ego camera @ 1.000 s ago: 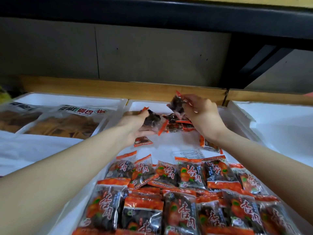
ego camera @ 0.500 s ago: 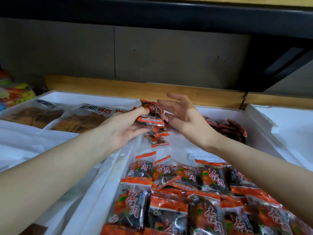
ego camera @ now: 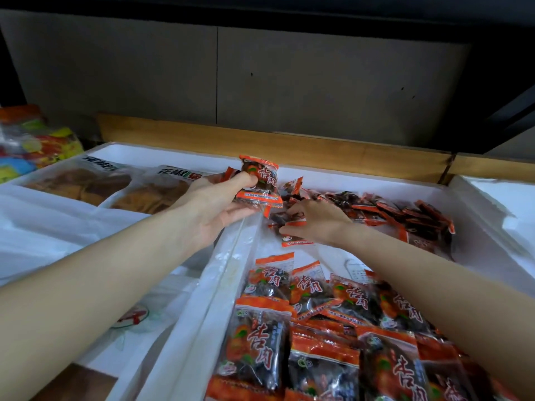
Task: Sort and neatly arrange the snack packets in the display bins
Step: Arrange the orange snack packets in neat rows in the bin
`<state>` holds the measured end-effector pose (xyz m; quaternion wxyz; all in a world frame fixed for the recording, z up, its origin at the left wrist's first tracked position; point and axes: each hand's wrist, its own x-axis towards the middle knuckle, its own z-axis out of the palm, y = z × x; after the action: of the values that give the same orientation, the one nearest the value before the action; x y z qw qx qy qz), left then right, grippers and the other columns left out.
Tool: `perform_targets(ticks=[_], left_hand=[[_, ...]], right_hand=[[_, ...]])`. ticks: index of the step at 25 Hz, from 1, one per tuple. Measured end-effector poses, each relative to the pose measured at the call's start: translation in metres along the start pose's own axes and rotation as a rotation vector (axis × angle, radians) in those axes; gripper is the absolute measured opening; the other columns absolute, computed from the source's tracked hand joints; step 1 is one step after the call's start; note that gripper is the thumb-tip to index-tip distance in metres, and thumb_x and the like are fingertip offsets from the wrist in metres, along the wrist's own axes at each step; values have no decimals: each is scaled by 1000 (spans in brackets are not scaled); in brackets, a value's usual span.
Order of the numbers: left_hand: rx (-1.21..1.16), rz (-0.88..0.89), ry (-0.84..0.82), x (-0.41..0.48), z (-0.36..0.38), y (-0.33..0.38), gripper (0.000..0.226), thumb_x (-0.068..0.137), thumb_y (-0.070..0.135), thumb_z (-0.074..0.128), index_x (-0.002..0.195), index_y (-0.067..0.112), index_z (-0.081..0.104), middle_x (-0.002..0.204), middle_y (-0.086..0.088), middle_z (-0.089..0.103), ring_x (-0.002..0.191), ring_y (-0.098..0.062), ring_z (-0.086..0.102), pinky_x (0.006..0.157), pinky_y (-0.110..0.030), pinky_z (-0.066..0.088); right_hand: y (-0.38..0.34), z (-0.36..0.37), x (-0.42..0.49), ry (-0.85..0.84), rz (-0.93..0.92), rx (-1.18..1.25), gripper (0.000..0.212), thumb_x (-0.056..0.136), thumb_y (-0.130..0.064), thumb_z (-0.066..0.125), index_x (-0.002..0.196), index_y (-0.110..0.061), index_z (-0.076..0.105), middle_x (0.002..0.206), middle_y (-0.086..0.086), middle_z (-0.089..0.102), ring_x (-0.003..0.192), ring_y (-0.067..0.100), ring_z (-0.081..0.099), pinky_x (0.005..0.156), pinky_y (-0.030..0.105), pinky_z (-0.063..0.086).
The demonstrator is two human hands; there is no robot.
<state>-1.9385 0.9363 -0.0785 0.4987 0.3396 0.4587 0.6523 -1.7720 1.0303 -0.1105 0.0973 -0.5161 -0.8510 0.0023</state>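
Both hands at the far end of the middle white bin.
We see the left hand raised over the bin's left wall, its fingers curled round an orange-and-black snack packet held upright. The right hand sits lower, inside the bin, thumb and fingers pinching a loose packet at the edge of the jumbled heap at far right. Tidy rows of packets fill the near end.

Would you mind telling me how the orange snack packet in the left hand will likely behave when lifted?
The orange snack packet is probably light: the left hand pinches it aloft without visible strain. Its glossy film looks slippery, and the crimped ends would likely flex.
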Motion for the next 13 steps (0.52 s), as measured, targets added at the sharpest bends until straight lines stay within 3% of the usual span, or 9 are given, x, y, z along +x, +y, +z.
perform_targets(ticks=[4, 6, 10, 13], left_hand=[[23, -5, 30, 0, -2, -4, 21, 81, 6, 70, 100, 5, 60, 92, -14, 72, 86, -24, 71, 75, -34, 57], [22, -4, 77, 1, -3, -7, 23, 80, 6, 72, 100, 4, 60, 94, -14, 71, 90, -25, 69, 75, -33, 56], [12, 25, 159, 0, -1, -10, 24, 78, 9, 73, 100, 6, 62, 102, -16, 70, 95, -28, 67, 84, -39, 55], [-2, 9, 181, -6, 12, -13, 27, 84, 14, 69, 108, 5, 62, 90, -12, 71, 78, -23, 67, 82, -42, 57]], right_hand=[[-2, -8, 4, 131, -28, -104, 24, 92, -23, 45, 96, -16, 68, 96, 13, 66, 89, 35, 60, 66, 30, 38], [3, -13, 2, 195, 29, -31, 21, 90, -14, 45, 76, -14, 61, 85, 15, 64, 79, 36, 59, 62, 32, 39], [8, -28, -17, 365, 117, 305, 23, 98, -19, 41, 95, -2, 56, 77, 12, 58, 74, 33, 57, 58, 33, 39], [-7, -44, -38, 498, 86, 608, 15, 99, -19, 37, 95, -5, 42, 70, 2, 50, 62, 20, 49, 46, 25, 34]])
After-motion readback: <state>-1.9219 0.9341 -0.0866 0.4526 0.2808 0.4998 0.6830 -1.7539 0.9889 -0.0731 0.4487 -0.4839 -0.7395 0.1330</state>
